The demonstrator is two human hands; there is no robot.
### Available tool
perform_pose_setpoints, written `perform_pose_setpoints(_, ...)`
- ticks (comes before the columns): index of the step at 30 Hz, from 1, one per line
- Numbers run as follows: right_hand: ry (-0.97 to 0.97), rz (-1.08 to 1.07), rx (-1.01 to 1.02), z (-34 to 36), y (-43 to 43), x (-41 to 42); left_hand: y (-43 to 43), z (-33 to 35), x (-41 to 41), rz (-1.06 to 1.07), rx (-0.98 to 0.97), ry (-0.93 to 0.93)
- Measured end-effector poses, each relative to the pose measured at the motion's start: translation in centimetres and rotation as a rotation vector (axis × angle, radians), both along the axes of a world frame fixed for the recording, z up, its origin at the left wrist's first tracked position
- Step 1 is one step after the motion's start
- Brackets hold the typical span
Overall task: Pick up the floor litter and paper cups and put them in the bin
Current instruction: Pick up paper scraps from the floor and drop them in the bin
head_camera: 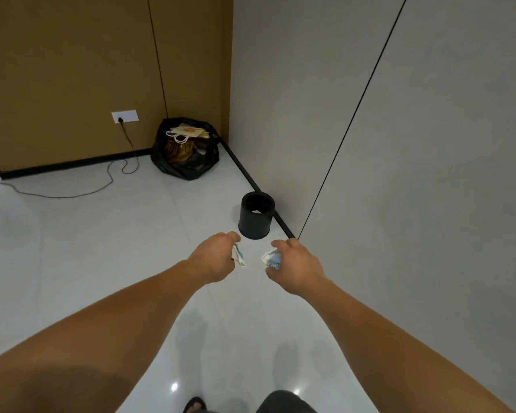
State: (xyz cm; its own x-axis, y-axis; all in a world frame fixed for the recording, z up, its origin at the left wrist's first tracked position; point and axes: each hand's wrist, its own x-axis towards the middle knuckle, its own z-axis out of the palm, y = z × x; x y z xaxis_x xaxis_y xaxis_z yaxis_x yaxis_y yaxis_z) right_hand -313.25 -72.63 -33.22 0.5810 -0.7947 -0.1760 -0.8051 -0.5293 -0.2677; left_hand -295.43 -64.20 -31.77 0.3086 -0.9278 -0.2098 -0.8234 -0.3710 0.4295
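Observation:
Both my arms reach forward over the pale tiled floor. My left hand (pixel 215 257) is closed around a flattened white and blue paper cup (pixel 239 257) that sticks out below the fingers. My right hand (pixel 295 265) grips a crumpled white and blue paper cup (pixel 271 259). A small round black bin (pixel 256 214) stands upright and open on the floor by the grey wall, just beyond both hands. Something pale lies at its bottom.
A black rubbish bag (pixel 186 150) stuffed with paper bags sits in the far corner. A black cable (pixel 72 193) runs from a wall socket (pixel 125 116) across the floor at left. The grey wall (pixel 399 144) closes the right side. My sandalled foot (pixel 195 405) shows at the bottom.

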Motion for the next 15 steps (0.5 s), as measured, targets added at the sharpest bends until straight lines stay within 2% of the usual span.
perform_pose_setpoints(5,0.007,-0.043,0.037,-1.3,-7.1,4.3,-8.5,-0.8,4.3,-0.071,0.044,0.001)
perform_pose_setpoints(15,-0.001,-0.038,0.062,-3.5,-28.5,13.1,-28.9,-1.7,12.6,-0.101,0.114,-0.048)
